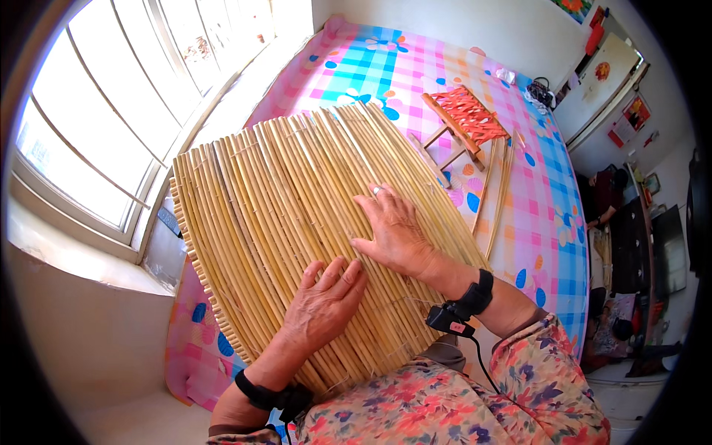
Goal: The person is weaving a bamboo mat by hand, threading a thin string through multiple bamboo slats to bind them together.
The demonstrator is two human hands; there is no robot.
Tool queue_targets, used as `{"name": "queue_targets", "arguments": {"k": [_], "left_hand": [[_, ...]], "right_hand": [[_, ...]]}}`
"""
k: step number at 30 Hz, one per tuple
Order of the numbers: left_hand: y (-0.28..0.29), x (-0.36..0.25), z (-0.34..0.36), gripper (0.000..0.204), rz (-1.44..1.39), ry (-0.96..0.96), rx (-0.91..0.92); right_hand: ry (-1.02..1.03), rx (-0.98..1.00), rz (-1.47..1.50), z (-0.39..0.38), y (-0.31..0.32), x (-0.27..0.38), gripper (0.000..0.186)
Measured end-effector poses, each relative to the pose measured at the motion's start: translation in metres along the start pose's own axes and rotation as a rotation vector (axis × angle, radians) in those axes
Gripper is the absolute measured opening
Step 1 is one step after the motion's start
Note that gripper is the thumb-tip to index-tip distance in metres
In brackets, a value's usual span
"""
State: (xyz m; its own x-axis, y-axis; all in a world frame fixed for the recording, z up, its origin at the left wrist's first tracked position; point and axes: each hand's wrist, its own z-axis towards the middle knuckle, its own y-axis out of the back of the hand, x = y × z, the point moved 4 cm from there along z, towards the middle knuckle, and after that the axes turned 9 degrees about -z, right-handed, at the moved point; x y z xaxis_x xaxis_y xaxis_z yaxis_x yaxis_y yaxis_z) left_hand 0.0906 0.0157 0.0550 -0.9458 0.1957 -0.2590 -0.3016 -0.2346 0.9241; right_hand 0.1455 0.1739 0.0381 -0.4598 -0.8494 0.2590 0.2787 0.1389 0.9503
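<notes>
A mat of straight, pale yellow reed stalks (pixel 259 200), tied side by side with thin thread, lies across my lap and out over the bed. My left hand (pixel 324 304) rests on its near part with the fingers slightly bent against the stalks. Farther up and to the right, my right hand (pixel 397 230) lies on the mat, fingers spread and a ring on one of them. Neither hand visibly holds anything. The undersides of the fingers are hidden. Both wrists wear black straps with small devices.
Beyond the mat, a small wooden folding stool (pixel 467 122) with a red-orange woven seat stands on the checked, flowered bed sheet (pixel 552 245). Several loose stalks (pixel 498 200) lie beside it. A barred window (pixel 104 111) is at the left. Another person (pixel 607 196) is at the far right.
</notes>
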Motion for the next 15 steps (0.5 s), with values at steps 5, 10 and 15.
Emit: {"name": "queue_targets", "arguments": {"k": [5, 10, 15], "left_hand": [[0.0009, -0.0008, 0.0027, 0.036, 0.002, 0.004, -0.007], [0.0036, -0.0012, 0.0054, 0.036, -0.029, 0.05, -0.045], [0.0048, 0.0003, 0.0059, 0.039, -0.043, 0.077, -0.049]], "right_hand": [[0.001, -0.037, 0.012, -0.0008, -0.0004, 0.0, 0.069], [-0.005, -0.033, 0.004, -0.0014, -0.0035, -0.001, 0.069], [-0.017, -0.032, 0.014, -0.0011, -0.0041, 0.0002, 0.069]]}}
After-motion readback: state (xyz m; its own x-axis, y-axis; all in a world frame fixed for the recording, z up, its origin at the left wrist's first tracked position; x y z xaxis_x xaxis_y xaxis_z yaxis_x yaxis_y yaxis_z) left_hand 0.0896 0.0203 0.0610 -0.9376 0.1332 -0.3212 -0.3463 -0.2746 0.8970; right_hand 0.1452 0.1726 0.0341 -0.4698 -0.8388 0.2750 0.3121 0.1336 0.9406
